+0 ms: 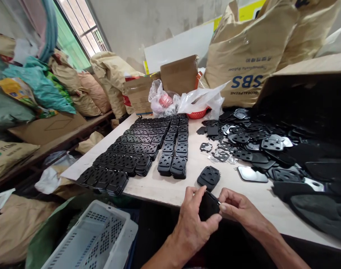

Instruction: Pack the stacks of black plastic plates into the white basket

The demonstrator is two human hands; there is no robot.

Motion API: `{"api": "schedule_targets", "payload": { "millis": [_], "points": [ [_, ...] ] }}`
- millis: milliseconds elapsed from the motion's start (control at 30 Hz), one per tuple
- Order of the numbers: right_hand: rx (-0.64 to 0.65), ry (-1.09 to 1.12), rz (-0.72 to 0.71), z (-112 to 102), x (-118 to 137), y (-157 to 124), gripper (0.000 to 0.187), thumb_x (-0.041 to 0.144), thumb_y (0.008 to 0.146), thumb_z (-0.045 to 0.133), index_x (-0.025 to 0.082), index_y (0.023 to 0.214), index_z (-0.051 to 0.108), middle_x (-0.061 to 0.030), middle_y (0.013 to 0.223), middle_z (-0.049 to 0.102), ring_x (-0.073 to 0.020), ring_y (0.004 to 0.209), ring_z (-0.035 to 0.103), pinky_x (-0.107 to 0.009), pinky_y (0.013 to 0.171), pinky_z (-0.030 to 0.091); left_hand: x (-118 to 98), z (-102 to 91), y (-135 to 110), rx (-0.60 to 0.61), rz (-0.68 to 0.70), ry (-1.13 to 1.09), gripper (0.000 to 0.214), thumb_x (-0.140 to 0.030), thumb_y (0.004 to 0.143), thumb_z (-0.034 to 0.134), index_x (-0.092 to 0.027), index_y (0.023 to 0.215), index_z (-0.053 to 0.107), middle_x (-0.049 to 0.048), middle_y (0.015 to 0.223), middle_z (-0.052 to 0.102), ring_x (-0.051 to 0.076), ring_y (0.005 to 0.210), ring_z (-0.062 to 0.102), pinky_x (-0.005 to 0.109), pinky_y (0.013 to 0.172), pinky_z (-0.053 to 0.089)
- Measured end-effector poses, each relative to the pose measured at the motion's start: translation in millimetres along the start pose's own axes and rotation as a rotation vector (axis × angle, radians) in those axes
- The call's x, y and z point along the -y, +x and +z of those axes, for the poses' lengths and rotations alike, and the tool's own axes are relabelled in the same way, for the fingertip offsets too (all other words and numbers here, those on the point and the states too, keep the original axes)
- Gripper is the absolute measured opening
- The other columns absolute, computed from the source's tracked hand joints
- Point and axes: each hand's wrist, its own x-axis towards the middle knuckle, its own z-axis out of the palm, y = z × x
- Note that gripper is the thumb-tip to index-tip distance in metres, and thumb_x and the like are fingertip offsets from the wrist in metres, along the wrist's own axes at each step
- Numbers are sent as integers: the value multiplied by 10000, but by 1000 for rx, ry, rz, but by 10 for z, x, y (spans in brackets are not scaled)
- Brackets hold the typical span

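My left hand (191,220) is closed around a smooth black plastic plate (208,206) with rounded corners, held tilted above the table's front edge. Thumb and index finger of my right hand (237,207) pinch together at the plate's right edge. A tiny shiny bit shows at those fingertips, too small to name. Just beyond my hands lies a small stack of black plates (209,177) with round dimples. Thin bright slivers (230,160) are scattered past it, beside cut-out black pieces (220,154).
Rows of stacked black plates (144,164) cover the table's left side. Loose black parts (251,138) heap on the right, spilling from a cardboard box (313,67). A silvery plate (252,174) lies nearer. A grey plastic crate (94,231) stands below left. Paper sacks (249,48) stand behind.
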Motion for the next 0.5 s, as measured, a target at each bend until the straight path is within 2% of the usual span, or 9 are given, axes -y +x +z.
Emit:
{"api": "schedule_targets", "payload": {
  "millis": [133, 233, 333, 500],
  "points": [
    [-37, -88, 18, 30, 48, -44, 457, 573, 655, 798, 188, 673, 553, 34, 584, 533, -106, 537, 433, -227, 521, 345, -51, -30, -19, 3, 20, 30, 687, -227, 717, 717, -94, 1363, 524, 152, 1190, 526, 275, 1106, 560, 406, 1018, 474],
    [-127, -144, 50, 47, 36, -87, 449, 591, 670, 780, 200, 672, 559, 36, 564, 510, -105, 513, 411, -224, 492, 326, -53, -35, -29, 0, 44, 32, 753, -262, 702, 756, -97, 1389, 496, 156, 1207, 535, 289, 1124, 559, 404, 1023, 476],
    [-163, -144, 85, 47, 5, -102, 465, 622, 666, 769, 207, 676, 558, 31, 559, 510, -107, 501, 406, -226, 476, 317, -13, -21, -22, -55, 50, 21, 806, -272, 677, 788, -117, 1401, 469, 152, 1217, 551, 294, 1137, 558, 411, 1029, 474],
    [-137, -174, 80, 36, 3, -74, 457, 607, 682, 768, 197, 671, 566, 33, 548, 510, -100, 497, 401, -222, 482, 317, 29, 2, -31, -99, 77, -11, 655, -244, 667, 789, -149, 1268, 546, 118, 1169, 572, 259, 1088, 585, 379, 992, 490]
  ]
}}
